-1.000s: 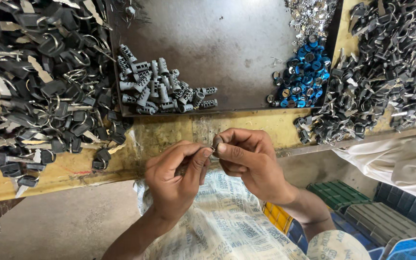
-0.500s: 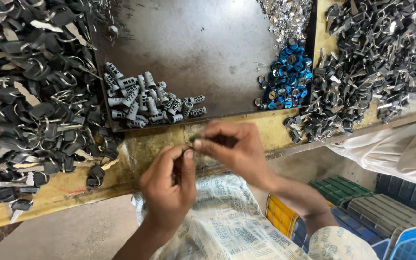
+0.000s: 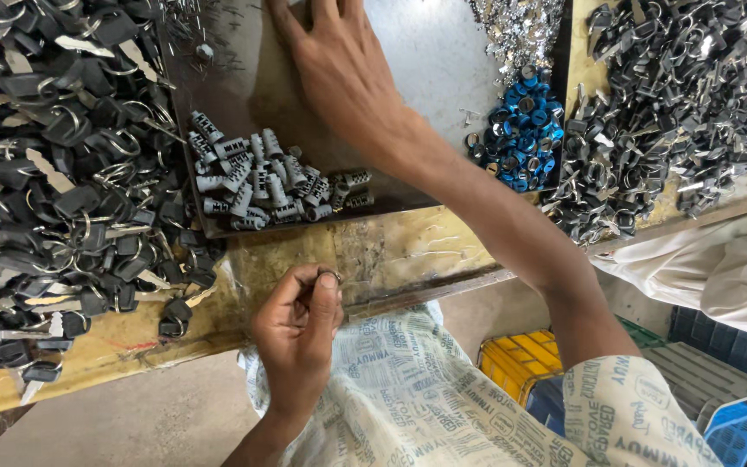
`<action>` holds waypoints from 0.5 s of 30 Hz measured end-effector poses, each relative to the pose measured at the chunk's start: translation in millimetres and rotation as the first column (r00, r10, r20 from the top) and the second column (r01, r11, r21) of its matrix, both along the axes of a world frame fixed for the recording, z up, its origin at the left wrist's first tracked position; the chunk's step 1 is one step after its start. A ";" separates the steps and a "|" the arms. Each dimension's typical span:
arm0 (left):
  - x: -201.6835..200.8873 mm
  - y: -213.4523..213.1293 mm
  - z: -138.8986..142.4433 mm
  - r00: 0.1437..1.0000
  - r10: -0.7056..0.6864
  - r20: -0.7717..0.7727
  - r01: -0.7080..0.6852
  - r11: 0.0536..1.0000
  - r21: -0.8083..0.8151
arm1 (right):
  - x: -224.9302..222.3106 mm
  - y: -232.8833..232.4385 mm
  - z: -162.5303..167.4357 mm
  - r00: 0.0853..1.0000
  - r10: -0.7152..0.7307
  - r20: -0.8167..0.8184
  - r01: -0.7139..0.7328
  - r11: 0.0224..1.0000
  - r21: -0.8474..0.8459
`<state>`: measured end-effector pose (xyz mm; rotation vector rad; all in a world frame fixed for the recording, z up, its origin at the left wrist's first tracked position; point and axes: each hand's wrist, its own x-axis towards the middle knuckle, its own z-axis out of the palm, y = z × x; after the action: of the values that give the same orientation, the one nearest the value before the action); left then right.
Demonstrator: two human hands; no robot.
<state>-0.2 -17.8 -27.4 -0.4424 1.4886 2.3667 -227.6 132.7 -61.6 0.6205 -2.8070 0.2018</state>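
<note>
The left hand (image 3: 297, 324) is held just in front of the near edge of the yellowish counter (image 3: 391, 251), its thumb and forefinger pressed together in a grip that pinches a small metal ring (image 3: 328, 277), which shows only as a dark loop at the fingertips; it is too small to say more about its make. The right hand (image 3: 343, 73) is stretched well forward over the dark metal tray (image 3: 443, 60), palm down with fingers spread, and its fingertips run out of the top of the view, so whether it holds anything I cannot tell. Just below that hand, on the tray, lies a cluster of grey ribbed cylinders (image 3: 270, 186). At the tray's right side sits a heap of blue ring caps (image 3: 520, 138), with a scatter of small shiny metal bits (image 3: 520, 26) above it. A large pile of black-headed keys on rings (image 3: 54, 173) covers the counter's left part, and a pile of dark grey metal parts (image 3: 667, 104) its right. A yellow crate (image 3: 520, 359) stands below the counter edge.
</note>
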 end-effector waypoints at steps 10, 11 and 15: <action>1.5 -0.5 -3.7 0.999 -0.021 0.024 0.022 0.999 -0.042 | 39.0 29.4 34.8 0.982 0.111 0.154 -0.087 0.984 -0.153; 2.1 0.3 -4.3 1.000 -0.013 0.019 0.013 0.999 -0.038 | 36.7 30.2 36.1 0.981 0.102 0.165 -0.077 0.985 -0.152; 4.2 3.2 -7.2 1.000 -0.018 -0.010 0.017 0.998 -0.067 | 18.1 19.8 31.2 0.989 0.077 0.128 -0.064 0.992 -0.104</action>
<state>4.0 -14.6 -34.6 -0.4315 1.5743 2.3143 -209.5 152.5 -30.4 0.7084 -2.8809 0.4088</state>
